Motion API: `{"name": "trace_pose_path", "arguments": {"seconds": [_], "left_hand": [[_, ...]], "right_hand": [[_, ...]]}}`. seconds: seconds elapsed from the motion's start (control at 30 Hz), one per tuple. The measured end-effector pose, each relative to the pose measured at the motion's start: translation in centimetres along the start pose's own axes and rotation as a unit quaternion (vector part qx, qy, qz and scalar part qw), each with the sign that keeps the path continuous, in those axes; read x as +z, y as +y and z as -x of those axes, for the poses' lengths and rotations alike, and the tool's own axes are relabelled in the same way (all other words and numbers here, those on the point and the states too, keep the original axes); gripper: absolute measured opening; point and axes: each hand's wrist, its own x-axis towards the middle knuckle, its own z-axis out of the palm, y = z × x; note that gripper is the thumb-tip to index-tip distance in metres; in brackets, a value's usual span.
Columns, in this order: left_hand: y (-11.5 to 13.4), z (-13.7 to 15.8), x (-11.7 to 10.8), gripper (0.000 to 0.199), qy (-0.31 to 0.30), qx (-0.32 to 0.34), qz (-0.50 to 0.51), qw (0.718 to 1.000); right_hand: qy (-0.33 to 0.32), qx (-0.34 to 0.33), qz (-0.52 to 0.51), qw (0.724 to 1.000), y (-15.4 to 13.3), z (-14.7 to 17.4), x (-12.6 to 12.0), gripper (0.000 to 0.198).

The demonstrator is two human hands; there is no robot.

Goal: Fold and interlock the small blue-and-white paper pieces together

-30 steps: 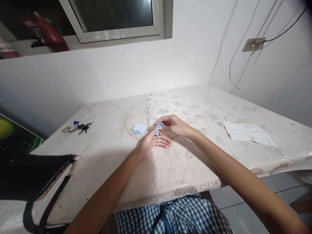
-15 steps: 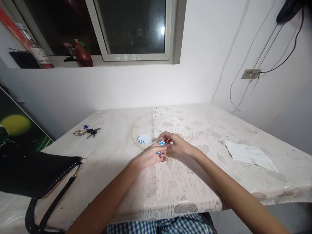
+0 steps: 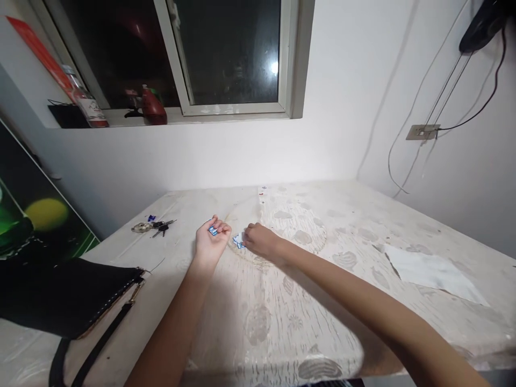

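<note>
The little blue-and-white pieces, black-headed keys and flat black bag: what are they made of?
Little blue-and-white pieces: probably matt paper or card; they look thin. Black-headed keys: likely metal, with slim grey blades. Flat black bag: perhaps smooth leather or imitation; pale, stitch-like edging.

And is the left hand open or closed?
Closed: the left hand has its fingers curled in over a blue-and-white card.
</note>
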Motion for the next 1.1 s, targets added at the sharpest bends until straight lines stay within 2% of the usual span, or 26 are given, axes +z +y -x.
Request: {"name": "trace_pose_path", "arguments": {"seconds": [0.17, 0.43, 0.57, 0.77, 0.87, 0.93, 0.97, 1.03, 1.07, 1.1], "left_hand": [[0.2, -0.2, -0.3, 0.015, 0.027, 0.013, -0.002, 1.0], [-0.7, 0.1, 0.0, 0.012, 0.012, -0.016, -0.022, 1.0], [-0.9, 0.2, 0.0, 0.011, 0.018, -0.026, -0.028, 0.999], [-0.9, 0.1, -0.1, 0.012, 0.021, -0.023, -0.038, 0.999], [-1.1, 0.1, -0.2, 0.011, 0.031, -0.03, -0.058, 0.997], [-1.4, 0.2, -0.1, 0.01, 0.045, -0.051, -0.088, 0.994], [-1.7, 0.3, 0.0, 0.01, 0.05, -0.069, -0.107, 0.991], [-2.3, 0.7, 0.1, 0.01, 0.047, -0.113, -0.149, 0.981], [-2.8, 1.0, 0.2, 0.01, 0.038, -0.135, -0.167, 0.976], [-3.2, 1.2, 0.3, 0.009, 0.025, -0.153, -0.182, 0.971]], "right_hand": [[-0.015, -0.014, 0.045, 0.999, -0.6, -2.2, 0.7, 0.016], [-0.006, -0.038, 0.022, 0.999, 0.7, -1.0, -0.1, 0.021], [-0.008, -0.024, -0.012, 1.0, 1.1, -1.2, -0.5, 0.031], [0.015, -0.043, 0.052, 0.998, 0.0, -1.2, -0.3, 0.034], [0.044, -0.037, -0.046, 0.997, 0.8, -1.0, -0.2, 0.036], [0.089, 0.012, -0.216, 0.972, 1.8, -0.6, -0.4, 0.039], [0.111, 0.048, -0.303, 0.945, 2.3, -0.3, -0.6, 0.039], [0.143, 0.111, -0.446, 0.876, 3.1, 0.7, -1.4, 0.039], [0.151, 0.125, -0.483, 0.853, 3.3, 1.4, -1.9, 0.039], [0.158, 0.14, -0.567, 0.796, 3.4, 2.3, -2.4, 0.04]]}}
